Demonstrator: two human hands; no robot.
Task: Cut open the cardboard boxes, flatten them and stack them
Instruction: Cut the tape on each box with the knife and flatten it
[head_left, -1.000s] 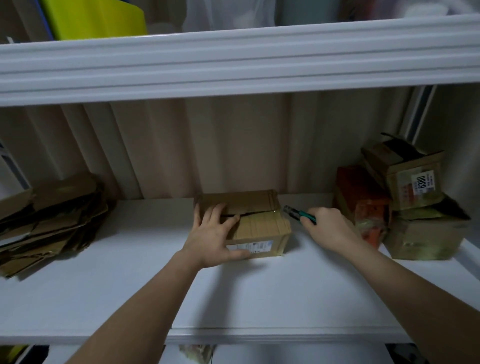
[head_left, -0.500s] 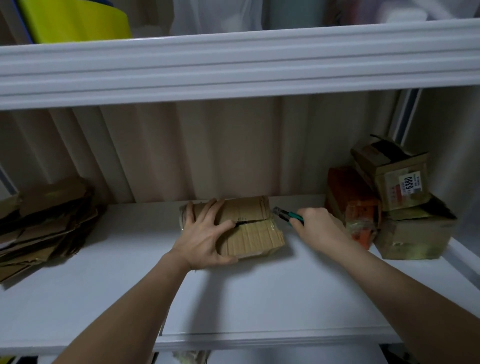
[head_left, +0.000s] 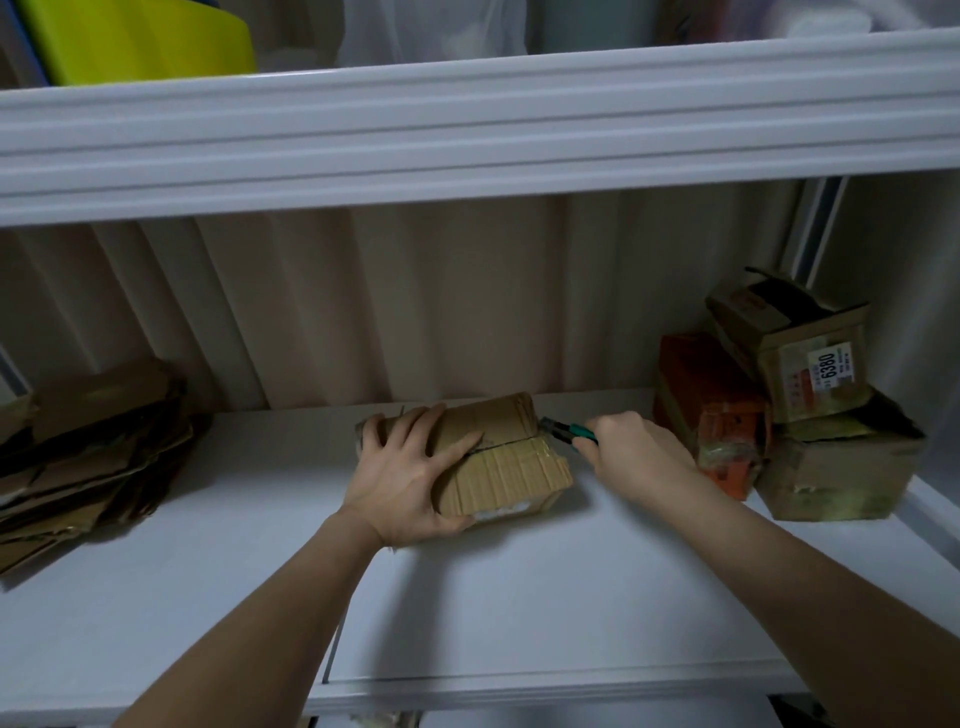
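Observation:
A small brown cardboard box (head_left: 506, 467) lies in the middle of the white shelf (head_left: 519, 597), its taped top split along a seam. My left hand (head_left: 410, 475) lies on the box's left half, fingers spread over the top and thumb along the near side. My right hand (head_left: 636, 449) grips a green-handled cutter (head_left: 569, 431) whose tip sits at the box's right end, by the seam. A pile of flattened cardboard (head_left: 88, 452) lies at the shelf's left end.
At the right end stand an orange box (head_left: 711, 415) and two brown boxes, one labelled 6380 (head_left: 800, 348) stacked on another (head_left: 841, 473). A white upper shelf edge (head_left: 467, 119) hangs overhead, with a yellow-green item (head_left: 145, 36) on it. Ribbed wall behind.
The box has tilted and turned slightly under my left hand, its front label now nearly hidden. My right hand has brought the cutter's tip up to the box's right end.

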